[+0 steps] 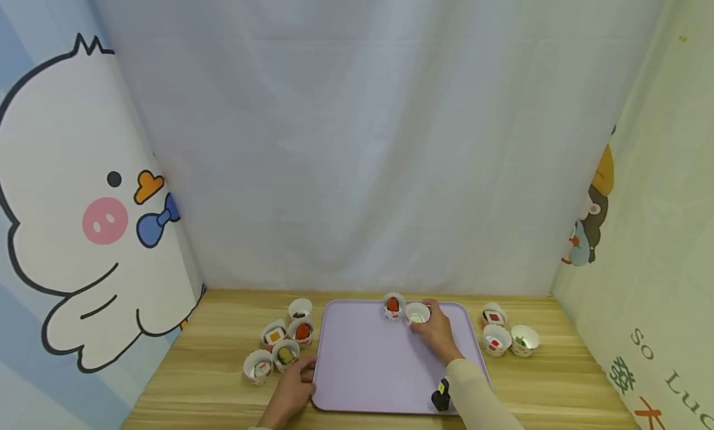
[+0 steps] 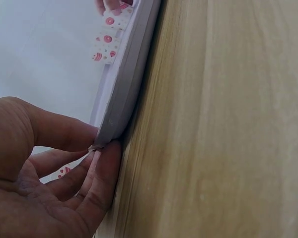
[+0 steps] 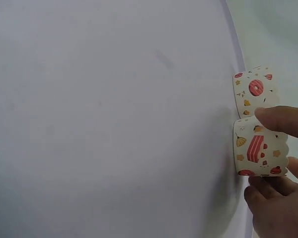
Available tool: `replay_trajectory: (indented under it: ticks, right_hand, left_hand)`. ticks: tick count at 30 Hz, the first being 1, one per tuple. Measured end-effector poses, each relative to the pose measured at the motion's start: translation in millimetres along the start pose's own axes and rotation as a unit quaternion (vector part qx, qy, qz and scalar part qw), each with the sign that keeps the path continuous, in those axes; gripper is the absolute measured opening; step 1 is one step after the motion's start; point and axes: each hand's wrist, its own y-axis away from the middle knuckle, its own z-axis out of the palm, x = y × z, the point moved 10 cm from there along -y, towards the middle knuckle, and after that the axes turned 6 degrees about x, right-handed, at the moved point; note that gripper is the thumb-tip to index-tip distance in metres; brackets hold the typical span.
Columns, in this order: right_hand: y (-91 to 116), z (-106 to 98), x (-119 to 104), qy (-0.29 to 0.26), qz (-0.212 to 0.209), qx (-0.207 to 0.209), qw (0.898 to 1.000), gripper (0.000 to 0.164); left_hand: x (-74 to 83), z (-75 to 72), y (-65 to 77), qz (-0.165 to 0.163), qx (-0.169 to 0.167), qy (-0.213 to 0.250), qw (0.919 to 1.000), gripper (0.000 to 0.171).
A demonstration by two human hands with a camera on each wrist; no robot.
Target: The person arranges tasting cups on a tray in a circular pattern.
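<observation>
A lilac tray (image 1: 368,365) lies flat on the wooden table. My left hand (image 1: 294,383) pinches its left rim near the front corner; in the left wrist view the thumb is on the rim and the fingers (image 2: 102,176) are at its underside. My right hand (image 1: 439,337) holds a white paper baking cup (image 1: 417,315) at the tray's far edge, thumb on one side and fingers on the other. Pale bits show inside that cup. Right beside it, on its left, stands another printed paper cup (image 1: 393,307) with something red in it.
Left of the tray several paper cups (image 1: 258,367) stand in a cluster, with small colourful contents. Three more cups (image 1: 524,341) stand to the right. A small black device (image 1: 440,398) is by my right sleeve. A pale curtain (image 1: 357,170) hangs behind the table.
</observation>
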Motion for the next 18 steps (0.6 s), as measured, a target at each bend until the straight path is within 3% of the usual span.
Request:
replay_trajectory:
  ticks: [9, 18]
  right_hand:
    - [2.2, -9.2, -27.9, 0.012, -0.058, -0.006, 0.998, 0.082]
    - [13.5, -33.7, -43.3, 0.01, -0.056, -0.016, 0.998, 0.084]
  left_hand:
    - [-2.4, 1.4, -2.1, -0.001, -0.004, 0.003, 1.0, 0.063]
    - [-1.5, 1.3, -1.0, -0.004, -0.005, 0.005, 1.0, 0.062]
